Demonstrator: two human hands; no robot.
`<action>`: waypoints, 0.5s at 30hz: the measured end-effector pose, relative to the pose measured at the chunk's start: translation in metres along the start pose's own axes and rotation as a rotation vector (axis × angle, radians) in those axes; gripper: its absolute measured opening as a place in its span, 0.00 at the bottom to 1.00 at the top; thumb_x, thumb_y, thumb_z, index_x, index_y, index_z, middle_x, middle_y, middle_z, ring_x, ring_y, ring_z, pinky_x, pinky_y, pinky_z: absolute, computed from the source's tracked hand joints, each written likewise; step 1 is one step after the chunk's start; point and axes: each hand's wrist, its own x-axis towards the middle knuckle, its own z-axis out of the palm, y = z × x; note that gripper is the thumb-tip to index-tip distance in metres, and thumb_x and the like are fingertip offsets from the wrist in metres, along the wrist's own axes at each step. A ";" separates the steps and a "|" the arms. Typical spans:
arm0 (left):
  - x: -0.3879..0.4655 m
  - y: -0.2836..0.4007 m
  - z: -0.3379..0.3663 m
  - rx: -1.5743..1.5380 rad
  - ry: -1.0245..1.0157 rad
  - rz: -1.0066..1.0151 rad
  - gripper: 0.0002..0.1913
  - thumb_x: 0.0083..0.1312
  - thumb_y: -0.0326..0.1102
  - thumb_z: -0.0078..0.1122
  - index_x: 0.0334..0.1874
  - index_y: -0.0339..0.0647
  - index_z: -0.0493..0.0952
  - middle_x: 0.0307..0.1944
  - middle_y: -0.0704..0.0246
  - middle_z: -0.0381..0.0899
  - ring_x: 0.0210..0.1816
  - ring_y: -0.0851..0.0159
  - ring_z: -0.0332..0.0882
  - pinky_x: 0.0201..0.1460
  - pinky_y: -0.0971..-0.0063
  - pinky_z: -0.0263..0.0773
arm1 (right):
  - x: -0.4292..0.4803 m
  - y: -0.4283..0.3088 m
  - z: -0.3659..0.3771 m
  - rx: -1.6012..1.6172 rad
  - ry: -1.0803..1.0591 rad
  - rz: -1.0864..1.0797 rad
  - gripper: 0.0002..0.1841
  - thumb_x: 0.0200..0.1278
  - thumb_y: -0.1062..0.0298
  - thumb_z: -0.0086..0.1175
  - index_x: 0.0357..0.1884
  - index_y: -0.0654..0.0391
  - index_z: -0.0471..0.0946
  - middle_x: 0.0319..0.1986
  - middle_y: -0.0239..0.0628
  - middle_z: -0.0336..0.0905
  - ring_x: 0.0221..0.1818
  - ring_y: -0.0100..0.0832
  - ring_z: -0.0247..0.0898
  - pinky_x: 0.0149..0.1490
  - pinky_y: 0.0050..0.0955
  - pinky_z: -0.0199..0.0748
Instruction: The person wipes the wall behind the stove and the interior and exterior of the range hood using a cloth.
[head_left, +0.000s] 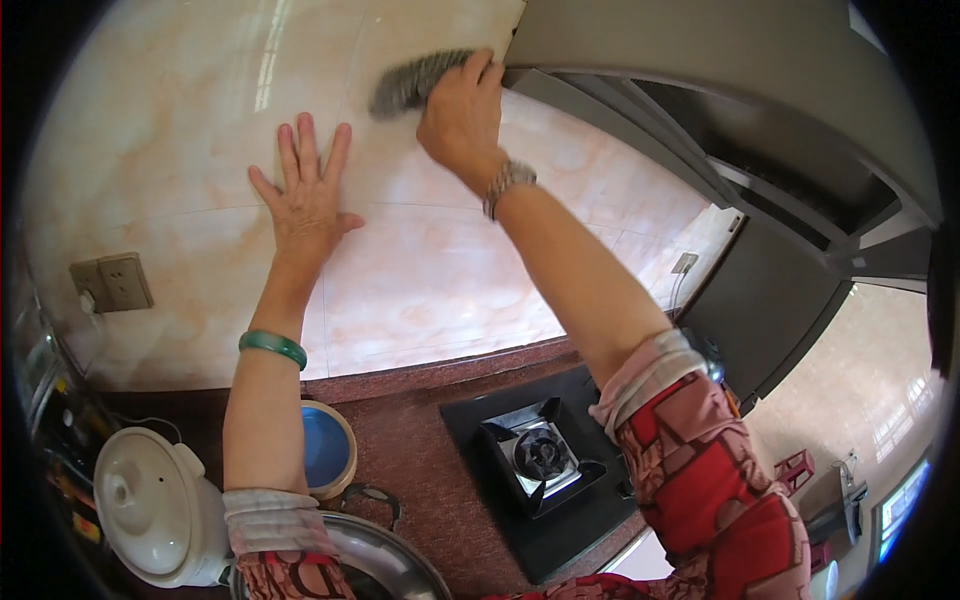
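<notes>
My right hand (466, 112) holds a grey bristled brush (420, 79), blurred, against or close to the marbled wall tiles (420, 277), beside the edge of the range hood. A metal watch (510, 186) circles the right wrist. Lower and to the left, my left hand (304, 202) is spread on the tiles with its fingers apart, holding nothing. A green bangle (273, 348) sits on the left forearm.
The range hood (750, 142) juts out at upper right. Below are a gas stove (541, 454), a blue-lined bowl (326, 448), a white lidded pot (144, 501) and a metal basin (397, 551) on the reddish countertop (409, 450). Wall sockets (112, 282) are at left.
</notes>
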 end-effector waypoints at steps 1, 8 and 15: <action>0.001 0.001 0.000 -0.003 0.005 0.000 0.59 0.35 0.45 0.75 0.70 0.61 0.43 0.71 0.61 0.29 0.71 0.51 0.30 0.58 0.34 0.41 | -0.010 0.001 0.000 -0.026 0.037 -0.001 0.26 0.45 0.64 0.56 0.42 0.78 0.71 0.56 0.69 0.49 0.55 0.64 0.50 0.58 0.44 0.57; 0.002 0.010 0.000 0.017 -0.051 -0.014 0.60 0.35 0.44 0.75 0.70 0.61 0.41 0.71 0.61 0.29 0.71 0.51 0.29 0.58 0.33 0.40 | 0.010 0.023 0.001 0.160 0.106 -0.013 0.26 0.39 0.69 0.58 0.41 0.80 0.69 0.56 0.67 0.47 0.53 0.58 0.52 0.52 0.41 0.65; 0.002 0.010 0.001 0.016 -0.012 0.007 0.59 0.35 0.44 0.75 0.70 0.60 0.42 0.71 0.60 0.30 0.71 0.51 0.30 0.58 0.33 0.41 | 0.024 0.035 -0.011 0.250 0.036 -0.031 0.23 0.43 0.69 0.55 0.39 0.78 0.71 0.54 0.67 0.52 0.54 0.60 0.51 0.55 0.41 0.62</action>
